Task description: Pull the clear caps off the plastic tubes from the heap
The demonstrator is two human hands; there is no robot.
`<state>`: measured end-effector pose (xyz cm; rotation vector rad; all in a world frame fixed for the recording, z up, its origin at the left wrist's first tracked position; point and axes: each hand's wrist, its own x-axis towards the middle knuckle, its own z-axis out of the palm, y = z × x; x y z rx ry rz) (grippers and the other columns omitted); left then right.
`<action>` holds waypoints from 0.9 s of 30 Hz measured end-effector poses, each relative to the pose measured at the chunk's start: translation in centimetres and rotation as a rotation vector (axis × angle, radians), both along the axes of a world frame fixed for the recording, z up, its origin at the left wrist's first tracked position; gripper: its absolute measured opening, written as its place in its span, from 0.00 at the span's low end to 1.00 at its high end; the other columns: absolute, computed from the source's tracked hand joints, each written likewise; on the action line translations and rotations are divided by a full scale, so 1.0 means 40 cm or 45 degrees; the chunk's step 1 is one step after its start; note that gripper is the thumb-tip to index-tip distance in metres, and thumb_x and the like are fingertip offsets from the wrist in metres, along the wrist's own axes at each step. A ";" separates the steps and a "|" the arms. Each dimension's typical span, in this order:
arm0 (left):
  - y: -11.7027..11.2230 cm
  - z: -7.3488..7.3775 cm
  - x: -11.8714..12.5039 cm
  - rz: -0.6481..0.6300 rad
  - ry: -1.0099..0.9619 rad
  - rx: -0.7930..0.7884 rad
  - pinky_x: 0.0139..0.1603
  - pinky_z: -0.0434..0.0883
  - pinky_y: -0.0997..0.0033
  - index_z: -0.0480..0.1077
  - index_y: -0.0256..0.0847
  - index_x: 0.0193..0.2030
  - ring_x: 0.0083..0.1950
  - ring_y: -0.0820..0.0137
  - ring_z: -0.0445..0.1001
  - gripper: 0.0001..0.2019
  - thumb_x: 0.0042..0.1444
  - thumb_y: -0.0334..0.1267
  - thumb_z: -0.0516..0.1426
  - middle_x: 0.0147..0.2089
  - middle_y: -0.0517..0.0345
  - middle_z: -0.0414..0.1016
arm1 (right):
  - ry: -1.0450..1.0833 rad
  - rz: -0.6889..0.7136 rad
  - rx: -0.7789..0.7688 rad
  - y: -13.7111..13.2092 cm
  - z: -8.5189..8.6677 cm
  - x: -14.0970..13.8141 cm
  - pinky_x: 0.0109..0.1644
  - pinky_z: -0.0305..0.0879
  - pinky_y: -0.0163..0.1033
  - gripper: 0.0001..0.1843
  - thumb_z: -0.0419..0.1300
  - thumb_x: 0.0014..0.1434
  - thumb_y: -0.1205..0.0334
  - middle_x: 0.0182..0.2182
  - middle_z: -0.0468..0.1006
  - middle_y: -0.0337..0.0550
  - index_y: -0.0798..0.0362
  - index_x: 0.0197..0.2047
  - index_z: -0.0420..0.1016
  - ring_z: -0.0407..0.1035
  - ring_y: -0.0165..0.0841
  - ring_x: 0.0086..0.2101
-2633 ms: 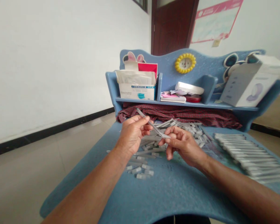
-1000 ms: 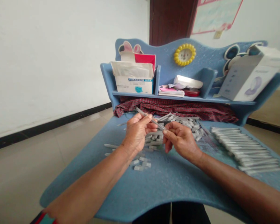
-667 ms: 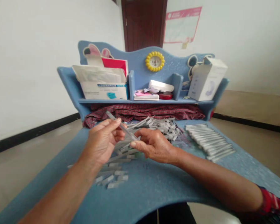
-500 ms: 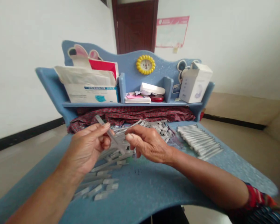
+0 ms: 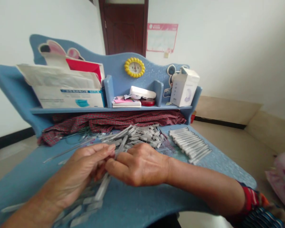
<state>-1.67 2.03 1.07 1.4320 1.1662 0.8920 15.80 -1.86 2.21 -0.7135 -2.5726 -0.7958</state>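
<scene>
Grey stick (image 5: 120, 146): held low over the middle of the worktop (image 5: 156, 202), its far end pointing into the heap of sticks (image 5: 140, 136). Left hand (image 5: 85, 166): thumb and forefinger tips pressed together on the stick. Right hand (image 5: 140, 164): fingers curled in against the left fingertips; the back of the hand hides them, so their grip cannot be told. Half a second earlier both hands held the stick raised and slanted, a little apart. They have since dropped and closed up. The stick is judged still in work, laid with neither lot. Short grey pieces (image 5: 87, 205) lie at the near left corner, a row of white tubes (image 5: 190, 144) near the right edge.
</scene>
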 end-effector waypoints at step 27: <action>0.007 0.017 -0.016 -0.255 0.494 0.084 0.19 0.61 0.80 0.68 0.38 0.27 0.19 0.76 0.64 0.15 0.47 0.50 0.56 0.19 0.64 0.68 | -0.488 -1.221 -0.717 0.100 -0.005 0.465 0.40 0.66 0.39 0.17 0.48 0.54 0.78 0.39 0.78 0.58 0.61 0.40 0.76 0.73 0.41 0.41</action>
